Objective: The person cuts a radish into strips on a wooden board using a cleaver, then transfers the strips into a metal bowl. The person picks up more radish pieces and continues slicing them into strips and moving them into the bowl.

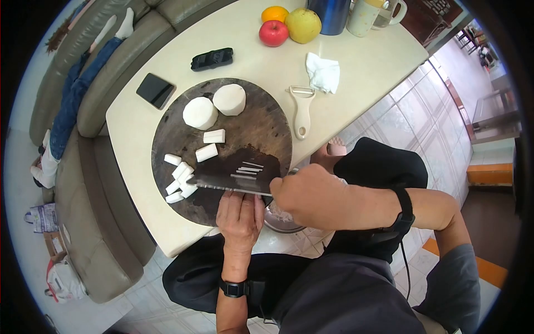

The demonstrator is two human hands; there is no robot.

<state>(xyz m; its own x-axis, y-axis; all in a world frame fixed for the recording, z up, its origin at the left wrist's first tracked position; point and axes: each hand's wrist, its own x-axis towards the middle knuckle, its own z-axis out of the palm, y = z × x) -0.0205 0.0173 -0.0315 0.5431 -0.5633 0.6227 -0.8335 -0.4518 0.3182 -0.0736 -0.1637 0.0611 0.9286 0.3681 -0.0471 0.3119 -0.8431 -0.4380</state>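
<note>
My right hand [303,195] is closed round the handle of a knife [228,186], whose blade reaches left across the round wooden board [261,122]. Against the near side of the blade, the bent fingers of my left hand [240,214] press on a white piece that is mostly hidden under them. Thin white strips [250,168] lie just beyond the blade. Several white blocks [181,172] are grouped at the board's left, with two more near its middle. Two thick white round chunks [200,113] stand at the far side of the board.
On the cream table [250,67] are a phone [156,91], a black object [212,59], a peeler [302,111], a tissue [322,73], fruit [273,33] and a blue cup [329,16]. A metal bowl [285,220] is below the edge. Another person's legs [83,83] rest on the sofa.
</note>
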